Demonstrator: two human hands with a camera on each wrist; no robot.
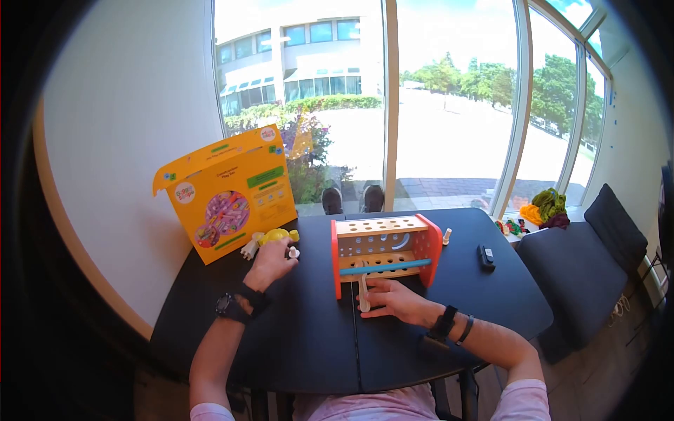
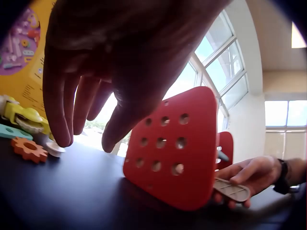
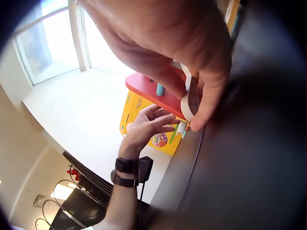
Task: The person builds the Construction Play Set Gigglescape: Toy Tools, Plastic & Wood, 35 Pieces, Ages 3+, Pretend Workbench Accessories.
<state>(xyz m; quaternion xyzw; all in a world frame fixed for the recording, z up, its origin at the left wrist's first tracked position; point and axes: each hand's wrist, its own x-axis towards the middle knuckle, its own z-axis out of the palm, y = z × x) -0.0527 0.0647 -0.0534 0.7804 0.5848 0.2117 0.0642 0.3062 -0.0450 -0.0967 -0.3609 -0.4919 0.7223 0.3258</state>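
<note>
A toy workbench with red side panels, wooden shelves full of holes and a blue bar stands on the black table. My right hand pinches a flat, pale piece with a rounded end between thumb and fingers, close to the front of the bench. Left of the bench, my left hand reaches down with loosely bent fingers, thumb apart from them. By its fingertips lies a small white round-headed piece. An orange gear and a yellow toy piece lie nearby.
A yellow cardboard box stands at the table's left rear. To the bench's right are a small pale peg and a black device. A dark chair is beyond the table's right side, with windows behind.
</note>
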